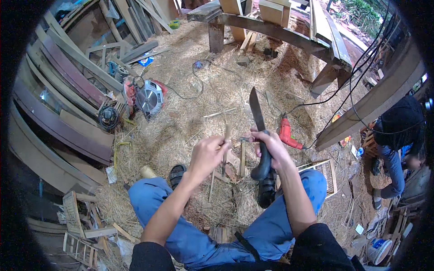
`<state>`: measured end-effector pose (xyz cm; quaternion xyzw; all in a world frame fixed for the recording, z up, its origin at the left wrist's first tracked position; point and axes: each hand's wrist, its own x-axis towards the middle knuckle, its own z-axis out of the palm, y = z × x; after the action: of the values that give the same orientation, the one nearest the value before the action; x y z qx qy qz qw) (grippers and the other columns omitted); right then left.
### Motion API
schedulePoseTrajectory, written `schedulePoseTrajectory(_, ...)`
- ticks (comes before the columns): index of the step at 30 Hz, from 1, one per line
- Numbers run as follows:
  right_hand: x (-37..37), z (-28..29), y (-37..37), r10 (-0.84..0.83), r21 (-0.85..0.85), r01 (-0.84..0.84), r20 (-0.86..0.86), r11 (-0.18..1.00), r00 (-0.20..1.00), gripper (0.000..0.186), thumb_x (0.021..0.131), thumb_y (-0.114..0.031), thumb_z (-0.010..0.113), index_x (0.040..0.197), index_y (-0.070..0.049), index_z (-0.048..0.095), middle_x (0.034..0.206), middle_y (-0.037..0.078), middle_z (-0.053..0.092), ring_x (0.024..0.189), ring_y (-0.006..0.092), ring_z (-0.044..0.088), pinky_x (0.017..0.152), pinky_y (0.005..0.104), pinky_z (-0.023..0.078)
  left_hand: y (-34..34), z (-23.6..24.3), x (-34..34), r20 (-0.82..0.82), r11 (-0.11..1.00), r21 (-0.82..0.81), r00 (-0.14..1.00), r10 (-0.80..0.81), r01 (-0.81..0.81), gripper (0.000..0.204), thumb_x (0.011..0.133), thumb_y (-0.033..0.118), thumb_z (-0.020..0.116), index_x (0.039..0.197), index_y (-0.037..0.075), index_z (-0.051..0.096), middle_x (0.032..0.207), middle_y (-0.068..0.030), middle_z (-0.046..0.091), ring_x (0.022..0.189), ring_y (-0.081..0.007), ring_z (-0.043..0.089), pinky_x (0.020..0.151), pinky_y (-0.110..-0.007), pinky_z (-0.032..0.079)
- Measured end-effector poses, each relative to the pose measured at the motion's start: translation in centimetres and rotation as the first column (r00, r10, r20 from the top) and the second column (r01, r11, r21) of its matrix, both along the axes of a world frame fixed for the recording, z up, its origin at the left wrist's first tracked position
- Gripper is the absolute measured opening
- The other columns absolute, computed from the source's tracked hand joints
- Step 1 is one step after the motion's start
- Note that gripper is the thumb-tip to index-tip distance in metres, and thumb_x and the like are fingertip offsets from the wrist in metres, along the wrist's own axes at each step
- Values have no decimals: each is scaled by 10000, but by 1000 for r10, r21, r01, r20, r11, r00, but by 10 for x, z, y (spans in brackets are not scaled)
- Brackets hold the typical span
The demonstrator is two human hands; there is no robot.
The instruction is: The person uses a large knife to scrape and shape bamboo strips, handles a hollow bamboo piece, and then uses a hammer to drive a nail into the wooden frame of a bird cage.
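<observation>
Left hand [207,156] pinches a thin wooden strip [228,131]. Right hand [275,148] grips a black-handled machete [257,110] — a red drill [285,132] lies nearby.

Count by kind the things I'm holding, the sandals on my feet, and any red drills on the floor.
Knife: 1, in your right hand
Wooden stick: 1, in your left hand
Sandals: 2
Red drill: 1
Total: 5
</observation>
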<state>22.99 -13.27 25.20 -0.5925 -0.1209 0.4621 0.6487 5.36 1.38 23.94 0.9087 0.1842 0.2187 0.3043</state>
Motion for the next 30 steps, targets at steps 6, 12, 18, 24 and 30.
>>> schedulePoseTrajectory(6, -37, 2, 5, 6, -14, -3, 182, 1000, 983, 368, 936, -143, 651, 1256, -3, 536, 736, 12, 575, 456, 84, 509, 392, 246, 385, 18, -24, 4, 120, 887, -436, 966, 227, -155, 219, 948, 163, 663, 1042, -34, 644, 878, -137, 728, 814, -134, 696, 706, -306, 544)
schedulePoseTrajectory(12, -54, 0, 11, 113, -57, -100, 315, 993, 942, 247, 988, -236, 613, 1084, -9, 622, 607, -45, 494, 402, 53, 426, 373, 239, 332, 16, -15, 7, 30, 906, -374, 974, 226, -199, 252, 961, 207, 646, 973, -45, 653, 797, -138, 706, 741, -135, 687, 652, -312, 526)
schedulePoseTrajectory(18, -50, -27, 16, 152, -119, -116, 370, 986, 917, 325, 987, -325, 607, 1026, -3, 632, 564, -17, 497, 381, 89, 478, 357, 277, 356, 24, -59, 16, 151, 960, -244, 973, 175, -135, 209, 959, 201, 634, 1000, 3, 688, 717, -147, 702, 610, -256, 690, 584, -379, 518)
schedulePoseTrajectory(24, -40, -52, 13, 110, -146, -65, 325, 987, 939, 331, 980, -341, 619, 985, -10, 635, 618, -5, 510, 399, 92, 493, 376, 271, 375, 11, -63, 23, 17, 966, -231, 993, 121, -114, 171, 903, 85, 649, 1018, -36, 685, 1019, -181, 695, 896, -297, 694, 733, -369, 541)
schedulePoseTrajectory(30, -40, -72, 17, 144, -221, -68, 348, 973, 927, 278, 988, -298, 613, 954, -23, 641, 639, -11, 528, 407, 83, 496, 358, 256, 377, 11, -114, 28, 91, 975, -215, 994, 68, -48, 188, 866, 54, 656, 1036, -20, 684, 999, -176, 674, 903, -347, 671, 758, -405, 543)
